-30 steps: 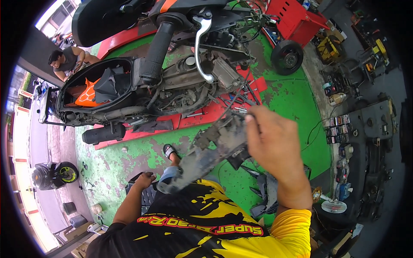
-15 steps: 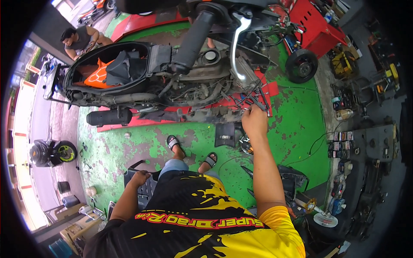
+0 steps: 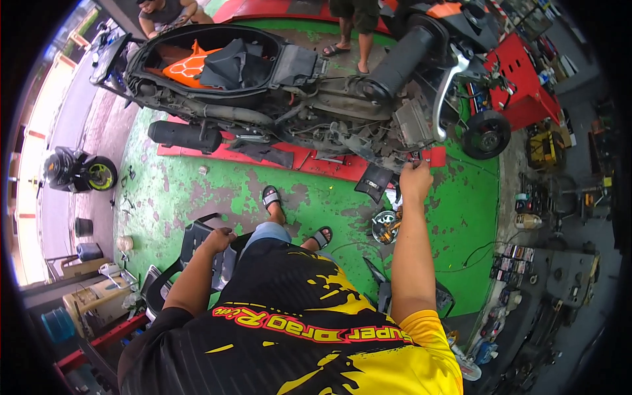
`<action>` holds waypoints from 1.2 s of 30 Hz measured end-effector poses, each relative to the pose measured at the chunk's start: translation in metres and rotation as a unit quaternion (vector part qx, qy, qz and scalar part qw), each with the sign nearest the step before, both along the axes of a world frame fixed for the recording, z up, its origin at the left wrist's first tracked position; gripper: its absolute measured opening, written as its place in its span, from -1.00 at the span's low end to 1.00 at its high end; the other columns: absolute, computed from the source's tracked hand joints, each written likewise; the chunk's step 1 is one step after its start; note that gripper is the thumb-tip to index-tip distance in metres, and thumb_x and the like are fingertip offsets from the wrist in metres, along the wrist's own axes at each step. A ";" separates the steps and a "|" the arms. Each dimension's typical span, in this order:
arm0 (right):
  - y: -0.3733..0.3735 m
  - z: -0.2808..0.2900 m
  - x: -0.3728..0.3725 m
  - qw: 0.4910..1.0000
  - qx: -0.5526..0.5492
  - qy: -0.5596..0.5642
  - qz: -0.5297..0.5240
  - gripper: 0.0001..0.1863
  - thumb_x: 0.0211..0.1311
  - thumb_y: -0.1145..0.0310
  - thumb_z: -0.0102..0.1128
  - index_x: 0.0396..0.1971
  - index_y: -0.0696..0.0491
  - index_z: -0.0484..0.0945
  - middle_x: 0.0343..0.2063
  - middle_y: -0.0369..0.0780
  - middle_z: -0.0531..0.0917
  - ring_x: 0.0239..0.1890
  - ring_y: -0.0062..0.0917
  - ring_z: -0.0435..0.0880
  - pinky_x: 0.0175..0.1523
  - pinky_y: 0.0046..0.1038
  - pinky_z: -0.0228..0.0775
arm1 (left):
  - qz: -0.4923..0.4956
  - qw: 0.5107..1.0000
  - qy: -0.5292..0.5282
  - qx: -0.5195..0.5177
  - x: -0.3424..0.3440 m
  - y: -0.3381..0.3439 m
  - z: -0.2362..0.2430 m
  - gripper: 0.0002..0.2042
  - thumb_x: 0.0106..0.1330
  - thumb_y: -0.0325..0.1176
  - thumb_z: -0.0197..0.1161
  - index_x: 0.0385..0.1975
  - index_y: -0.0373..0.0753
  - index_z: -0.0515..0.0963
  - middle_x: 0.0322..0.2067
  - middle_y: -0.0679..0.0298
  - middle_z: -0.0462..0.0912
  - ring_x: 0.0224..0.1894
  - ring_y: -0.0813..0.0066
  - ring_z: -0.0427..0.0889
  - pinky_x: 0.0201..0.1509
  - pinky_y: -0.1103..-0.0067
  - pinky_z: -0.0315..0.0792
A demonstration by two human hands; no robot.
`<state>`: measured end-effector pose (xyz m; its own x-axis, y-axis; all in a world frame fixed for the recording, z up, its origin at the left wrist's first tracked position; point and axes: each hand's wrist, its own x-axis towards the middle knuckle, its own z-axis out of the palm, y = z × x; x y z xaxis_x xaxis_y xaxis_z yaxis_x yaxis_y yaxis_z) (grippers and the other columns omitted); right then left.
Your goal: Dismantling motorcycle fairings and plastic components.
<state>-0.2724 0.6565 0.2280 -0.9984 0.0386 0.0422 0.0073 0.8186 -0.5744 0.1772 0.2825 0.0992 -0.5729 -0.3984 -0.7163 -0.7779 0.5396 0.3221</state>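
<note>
A partly stripped scooter stands across the view, with a black muffler (image 3: 184, 135), a black handlebar grip (image 3: 405, 59), a silver brake lever (image 3: 451, 92) and an orange panel (image 3: 191, 67) in its open tail. My right hand (image 3: 416, 180) reaches forward below the scooter's radiator-like block (image 3: 413, 124), at the edge of the red lift platform (image 3: 303, 160). Its fingers are closed, and what they grip is hidden. Beside it lies a dark flat panel (image 3: 376, 182). My left hand (image 3: 218, 239) hangs low near a black chair (image 3: 196, 236), fingers curled, with nothing seen in them.
A round tray (image 3: 384, 228) of small parts sits on the green floor. Black body panels (image 3: 444, 299) lie right of my legs. Beyond the scooter, one person (image 3: 170, 14) crouches and another person (image 3: 363, 46) stands. A loose wheel (image 3: 487, 135) rests by a red stand (image 3: 526, 82).
The whole view has shifted, with the scooter now further right and higher. My right hand has moved off the tangle of tools near the scooter's front. More of the standing person shows.
</note>
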 end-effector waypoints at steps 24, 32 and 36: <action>0.023 -0.024 0.043 0.991 -0.050 0.065 0.108 -0.54 0.21 0.32 0.27 0.09 0.17 0.53 -0.21 -0.01 0.73 -0.14 -0.13 0.73 0.00 -0.19 0.51 | 0.053 0.998 0.022 0.007 0.047 0.015 -0.074 -0.46 0.37 0.09 0.10 0.01 -0.32 0.61 -0.02 -0.18 0.62 0.13 -0.13 0.55 0.22 0.25 0.41; 0.064 -0.070 0.092 0.993 0.008 0.012 0.118 -0.36 0.14 0.31 0.34 0.22 0.21 0.39 -0.25 0.07 0.70 -0.20 -0.03 0.70 -0.08 -0.12 0.53 | 0.072 0.997 0.021 -0.027 0.047 0.013 -0.093 -0.41 0.34 0.09 0.13 0.06 -0.38 0.58 0.01 -0.19 0.61 0.15 -0.11 0.55 0.25 0.27 0.40; 0.113 -0.145 0.159 0.977 0.064 -0.177 0.103 -0.45 0.16 0.16 0.30 0.08 0.16 0.48 -0.12 0.09 0.67 -0.05 0.05 0.65 0.00 -0.07 0.49 | 0.099 0.988 0.110 -0.047 0.027 0.021 -0.081 -0.50 0.31 -0.05 0.20 0.04 -0.37 0.60 -0.04 -0.17 0.65 0.10 -0.04 0.61 0.21 0.30 0.44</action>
